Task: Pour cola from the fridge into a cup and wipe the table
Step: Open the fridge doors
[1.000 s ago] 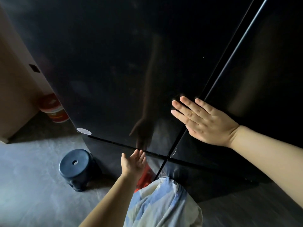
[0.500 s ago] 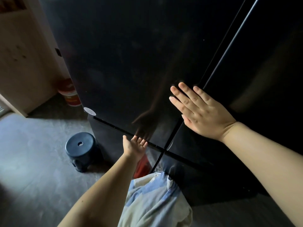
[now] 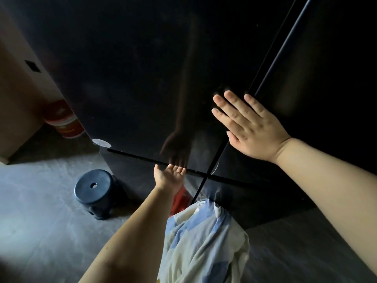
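A tall black glossy fridge [image 3: 142, 68] fills most of the view, all its doors closed. My right hand [image 3: 246, 125] lies flat and open across the vertical seam between the two upper doors. My left hand [image 3: 168, 176] is lower, palm up, with its fingertips at the horizontal gap under the upper left door [image 3: 130, 94]. Its reflection shows in the door above it. No cola and no cup are in sight.
A dark blue plastic stool [image 3: 94, 189] stands on the grey floor left of the fridge. A red and white bucket [image 3: 64, 121] sits in the corner by a beige wall. Something red [image 3: 180, 199] lies at the fridge's foot. My pale patterned clothing [image 3: 204, 246] hangs below.
My left hand has risen until its fingertips reach the gap under the upper left door. My right hand stays flat on the seam. The view has swayed a little.
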{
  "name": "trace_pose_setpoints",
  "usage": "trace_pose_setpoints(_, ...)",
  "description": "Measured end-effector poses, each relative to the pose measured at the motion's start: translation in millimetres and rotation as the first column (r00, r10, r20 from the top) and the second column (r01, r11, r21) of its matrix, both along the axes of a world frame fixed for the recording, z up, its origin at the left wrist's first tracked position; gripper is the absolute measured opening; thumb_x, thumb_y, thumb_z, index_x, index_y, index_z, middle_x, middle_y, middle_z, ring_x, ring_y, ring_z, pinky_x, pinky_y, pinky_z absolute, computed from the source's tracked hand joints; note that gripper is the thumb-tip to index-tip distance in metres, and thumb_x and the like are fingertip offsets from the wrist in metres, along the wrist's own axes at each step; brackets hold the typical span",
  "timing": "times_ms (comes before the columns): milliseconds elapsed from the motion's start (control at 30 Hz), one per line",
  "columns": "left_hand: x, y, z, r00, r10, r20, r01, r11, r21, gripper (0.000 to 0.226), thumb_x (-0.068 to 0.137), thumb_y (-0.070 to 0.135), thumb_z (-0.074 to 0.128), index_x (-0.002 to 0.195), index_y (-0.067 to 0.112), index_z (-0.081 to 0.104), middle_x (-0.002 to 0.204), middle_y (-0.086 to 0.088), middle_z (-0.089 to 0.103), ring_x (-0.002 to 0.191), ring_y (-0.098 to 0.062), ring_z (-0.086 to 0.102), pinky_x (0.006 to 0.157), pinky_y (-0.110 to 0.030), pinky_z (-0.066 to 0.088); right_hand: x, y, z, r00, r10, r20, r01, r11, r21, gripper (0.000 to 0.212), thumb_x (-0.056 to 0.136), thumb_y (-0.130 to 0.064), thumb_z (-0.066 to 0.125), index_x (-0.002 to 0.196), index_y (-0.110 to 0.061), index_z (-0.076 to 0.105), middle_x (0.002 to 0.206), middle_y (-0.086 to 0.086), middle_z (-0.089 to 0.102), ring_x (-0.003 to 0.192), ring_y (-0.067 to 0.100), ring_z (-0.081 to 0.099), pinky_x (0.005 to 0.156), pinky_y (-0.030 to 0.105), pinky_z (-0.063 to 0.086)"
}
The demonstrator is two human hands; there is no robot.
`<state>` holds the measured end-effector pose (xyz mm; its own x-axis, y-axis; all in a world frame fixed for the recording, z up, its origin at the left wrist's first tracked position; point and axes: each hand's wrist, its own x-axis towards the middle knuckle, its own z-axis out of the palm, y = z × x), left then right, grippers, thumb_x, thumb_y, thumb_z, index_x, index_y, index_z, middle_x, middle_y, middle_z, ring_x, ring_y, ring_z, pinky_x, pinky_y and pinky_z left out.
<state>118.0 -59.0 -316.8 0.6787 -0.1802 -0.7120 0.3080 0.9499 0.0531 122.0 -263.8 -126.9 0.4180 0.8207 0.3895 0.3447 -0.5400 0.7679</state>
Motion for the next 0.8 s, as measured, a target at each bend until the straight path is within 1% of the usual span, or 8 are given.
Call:
trace_pose_setpoints(100,-1.0,0.7,2.3,1.0,-0.002,0.005,0.002,1.0,-0.022,0.072,0.099,0.052,0.019,0.151,0.002,0.015,0.159,-0.019,0.012,0.147,-0.031,0.011,0.119,-0.041,0.008,-3.7,-3.4,4.9,0.998,-0.046,-0.046,0.045,0.999,-0.022,0.059,0.097,-0.027,0.034,0.15,-0.008,0.015,0.158,0.011,0.009,0.146,0.027,0.008,0.118,0.042,0.009)
trace_pose_setpoints(200,-1.9,2.9,0.8,1.0,-0.004,-0.01,0.004,0.999,-0.039,0.072,0.1,0.052,0.019,0.152,0.002,0.014,0.158,-0.019,0.012,0.146,-0.031,0.012,0.119,-0.041,0.008,-9.8,-1.4,8.2,0.989,-0.102,-0.107,0.098,0.994,-0.041,0.064,0.096,-0.033,0.034,0.151,-0.008,0.012,0.159,0.011,0.003,0.146,0.027,0.003,0.118,0.043,0.006)
trace_pose_setpoints(267,-1.3,4.3,-0.1,1.0,-0.002,-0.013,0.001,0.999,-0.049,0.072,0.1,0.052,0.019,0.152,0.002,0.016,0.158,-0.02,0.014,0.146,-0.032,0.013,0.119,-0.041,0.009,-14.3,2.3,8.7,0.984,-0.128,-0.127,0.123,0.991,-0.046,0.067,0.096,-0.038,0.034,0.151,-0.007,0.011,0.159,0.012,0.002,0.146,0.028,0.003,0.118,0.043,0.007)
trace_pose_setpoints(367,-4.2,5.7,-1.5,1.0,-0.026,-0.006,0.026,0.999,-0.032,0.073,0.099,0.052,0.02,0.151,0.002,0.017,0.158,-0.02,0.016,0.146,-0.032,0.015,0.119,-0.041,0.01,-20.9,3.4,9.7,0.982,-0.149,-0.115,0.145,0.988,-0.046,0.068,0.097,-0.043,0.031,0.151,-0.007,0.011,0.159,0.012,0.003,0.146,0.028,0.004,0.118,0.043,0.007)
trace_pose_setpoints(533,-26.9,18.0,-7.5,0.998,-0.066,-0.007,0.066,0.998,-0.017,0.074,0.099,0.056,0.021,0.148,0.001,0.027,0.155,-0.02,0.025,0.144,-0.033,0.023,0.118,-0.043,0.016,-41.4,13.3,3.9,0.989,-0.094,-0.115,0.09,0.995,-0.039,0.066,0.097,-0.043,0.031,0.15,-0.007,0.016,0.159,0.011,0.006,0.146,0.026,0.006,0.118,0.042,0.005)
trace_pose_setpoints(633,-31.1,24.0,-6.1,0.996,-0.083,0.015,0.083,0.996,-0.017,0.077,0.098,0.058,0.022,0.148,0.0,0.025,0.156,-0.02,0.023,0.144,-0.033,0.021,0.118,-0.043,0.015,-51.7,18.0,3.0,0.986,-0.123,-0.11,0.119,0.992,-0.042,0.067,0.097,-0.043,0.032,0.15,-0.006,0.015,0.159,0.012,0.005,0.146,0.027,0.005,0.118,0.042,0.006)
trace_pose_setpoints(733,-24.9,21.8,-2.9,0.996,-0.091,0.019,0.092,0.995,-0.032,0.08,0.097,0.06,0.023,0.15,0.001,0.021,0.157,-0.018,0.021,0.145,-0.033,0.02,0.119,-0.042,0.014,-57.7,27.2,5.8,0.964,-0.189,-0.186,0.198,0.98,0.034,0.067,0.096,-0.038,0.037,0.15,-0.005,0.015,0.159,0.014,0.007,0.146,0.029,0.005,0.118,0.046,0.009)
trace_pose_setpoints(800,-25.6,20.8,-3.8,0.996,-0.087,0.014,0.088,0.996,-0.032,0.079,0.097,0.06,0.022,0.151,0.002,0.021,0.157,-0.018,0.021,0.145,-0.033,0.02,0.119,-0.042,0.014,-68.2,36.1,4.9,0.944,-0.158,-0.29,0.212,0.963,0.165,0.064,0.094,-0.03,0.042,0.149,-0.006,0.02,0.158,0.015,0.008,0.146,0.03,0.005,0.117,0.048,0.011)
